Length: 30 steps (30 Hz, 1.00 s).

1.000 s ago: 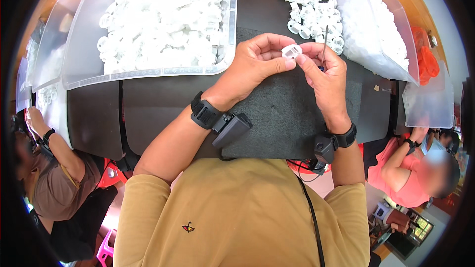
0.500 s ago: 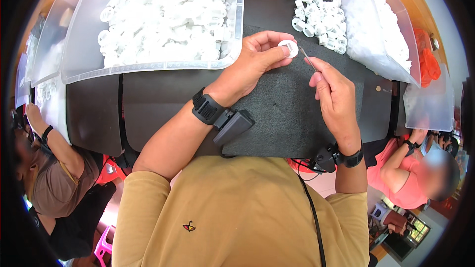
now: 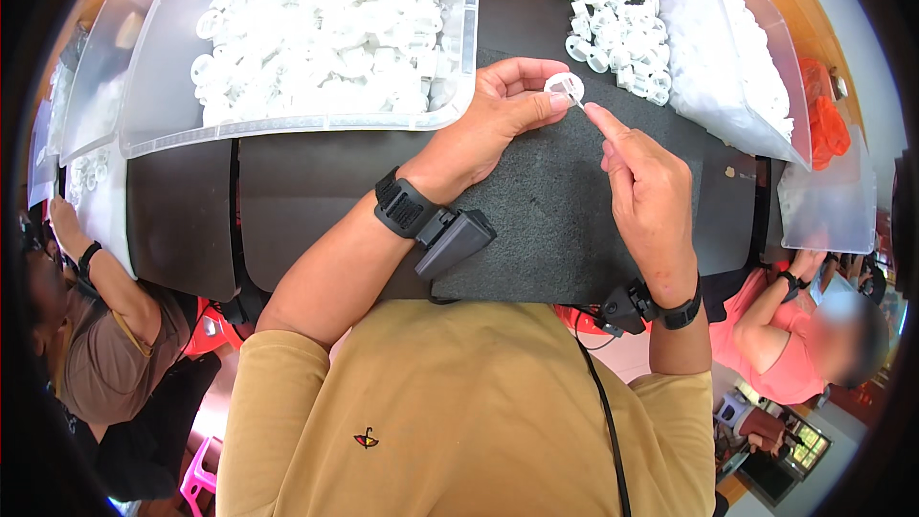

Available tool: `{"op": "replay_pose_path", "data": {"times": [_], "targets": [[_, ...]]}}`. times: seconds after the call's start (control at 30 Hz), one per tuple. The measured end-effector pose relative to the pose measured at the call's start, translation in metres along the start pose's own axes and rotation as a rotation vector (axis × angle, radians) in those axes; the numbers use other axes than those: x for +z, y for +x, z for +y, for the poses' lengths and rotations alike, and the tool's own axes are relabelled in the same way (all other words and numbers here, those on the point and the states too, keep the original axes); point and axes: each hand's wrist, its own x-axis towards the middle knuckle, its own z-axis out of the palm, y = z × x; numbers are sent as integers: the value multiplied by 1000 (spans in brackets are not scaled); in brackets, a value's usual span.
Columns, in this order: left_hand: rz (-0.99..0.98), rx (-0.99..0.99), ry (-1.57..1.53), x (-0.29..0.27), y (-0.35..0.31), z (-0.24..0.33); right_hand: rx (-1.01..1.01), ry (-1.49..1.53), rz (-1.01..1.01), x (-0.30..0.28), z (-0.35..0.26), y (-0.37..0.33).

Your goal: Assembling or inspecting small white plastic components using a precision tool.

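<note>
Between thumb and fingers, my left hand point(image 3: 507, 110) pinches a small round white plastic part point(image 3: 567, 84) with a slot-like opening in its face. My right hand point(image 3: 646, 172) is closed on a thin metal tool point(image 3: 578, 103), mostly covered by the fingers; its kind is not clear. The tool's tip meets the lower edge of the round part. Both hands hover above a dark grey textured mat point(image 3: 536, 220). Just beyond my right hand lies a loose pile of white plastic parts point(image 3: 613, 29).
A large clear bin point(image 3: 316, 123) heaped with white parts stands at the left. Another clear bin point(image 3: 737, 115) with white pieces and plastic sheeting is at the right, beside an orange bag point(image 3: 828, 139). Co-workers sit on both sides point(image 3: 124, 354), point(image 3: 775, 325).
The round part has turned in my left hand, so its slotted face shows. My right hand has brought the metal tool left, from beside the part onto its edge.
</note>
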Motion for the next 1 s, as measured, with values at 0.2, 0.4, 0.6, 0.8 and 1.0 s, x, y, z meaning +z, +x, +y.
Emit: {"op": "replay_pose_path", "data": {"times": [0.2, 0.4, 0.6, 0.8, 1.0], "targets": [[-5, -7, -1, 2, -1, 2, 29, -109, 8, -2, -5, 1], [-2, -28, 6, 4, -2, 5, 29, -194, 36, -5, -5, 1], [2, -30, -3, 5, -2, 7, 32, -136, -14, -10, -6, 2], [-4, -26, -1, 4, -1, 6, 44, -129, -55, -11, -6, 2], [-8, -25, 6, 4, -2, 6, 33, -146, -52, -10, -7, 4]]}}
